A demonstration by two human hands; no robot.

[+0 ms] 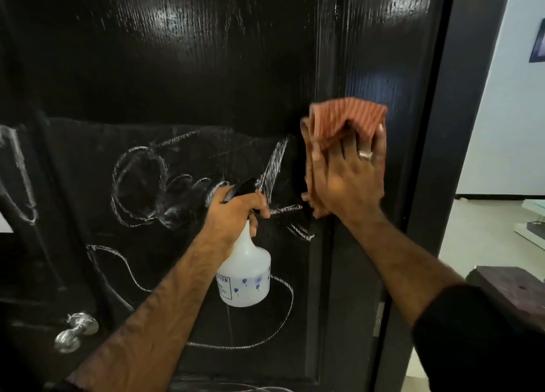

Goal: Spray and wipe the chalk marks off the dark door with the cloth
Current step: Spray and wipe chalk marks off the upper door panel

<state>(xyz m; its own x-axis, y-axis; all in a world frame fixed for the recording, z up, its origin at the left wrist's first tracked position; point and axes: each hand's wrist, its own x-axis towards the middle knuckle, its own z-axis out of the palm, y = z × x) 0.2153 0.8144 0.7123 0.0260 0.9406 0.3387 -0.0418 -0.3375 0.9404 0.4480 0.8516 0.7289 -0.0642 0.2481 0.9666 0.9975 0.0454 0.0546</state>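
Observation:
The dark glossy door [182, 76] fills most of the view. White chalk marks [141, 185] loop and scribble across its lower panel, and its upper part looks wet and shiny. My left hand [233, 212] grips a white spray bottle [246, 276] by its black trigger head, nozzle toward the door. My right hand [351, 179] presses an orange striped cloth [345, 120] flat against the door's right side, next to the chalk scribbles.
A silver door handle [75, 331] sticks out at the lower left. The door's edge and dark frame [436, 156] run down the right. Beyond them lie a light floor [483, 232], a pale wall and a dark wooden piece [513, 291].

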